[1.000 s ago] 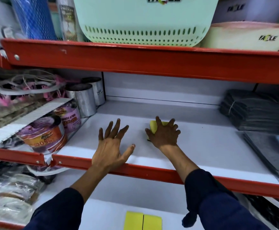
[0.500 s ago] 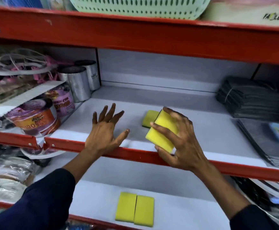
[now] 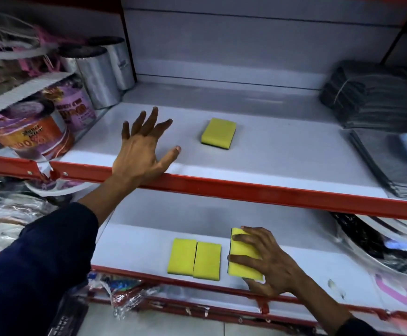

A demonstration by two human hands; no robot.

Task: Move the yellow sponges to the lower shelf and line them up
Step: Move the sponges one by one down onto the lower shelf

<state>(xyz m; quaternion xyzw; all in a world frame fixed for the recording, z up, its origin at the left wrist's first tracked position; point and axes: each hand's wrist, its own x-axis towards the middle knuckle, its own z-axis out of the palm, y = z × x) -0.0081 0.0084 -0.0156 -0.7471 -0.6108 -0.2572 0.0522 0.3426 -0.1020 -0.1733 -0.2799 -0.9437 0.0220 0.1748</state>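
Note:
One yellow sponge point(image 3: 218, 133) with a dark underside lies alone on the upper white shelf point(image 3: 282, 154). On the lower shelf point(image 3: 137, 248) two yellow sponges point(image 3: 194, 259) sit side by side, touching. A small gap to their right, my right hand point(image 3: 268, 260) grips a third yellow sponge point(image 3: 241, 263) that rests on the lower shelf. My left hand point(image 3: 143, 146) is spread flat, fingers apart, on the upper shelf near its red front edge, left of the lone sponge, holding nothing.
Purple and orange tins point(image 3: 32, 134) and metallic rolls point(image 3: 98, 76) crowd the upper shelf's left end. Dark folded cloths point(image 3: 377, 93) and flat packets point(image 3: 396, 163) fill its right end. Plastic-wrapped goods point(image 3: 391, 253) lie at the lower shelf's right.
My right hand carried a sponge from the upper shelf down onto the lower shelf, right of the pair. The camera tilted downward. My left hand stayed spread on the upper shelf.

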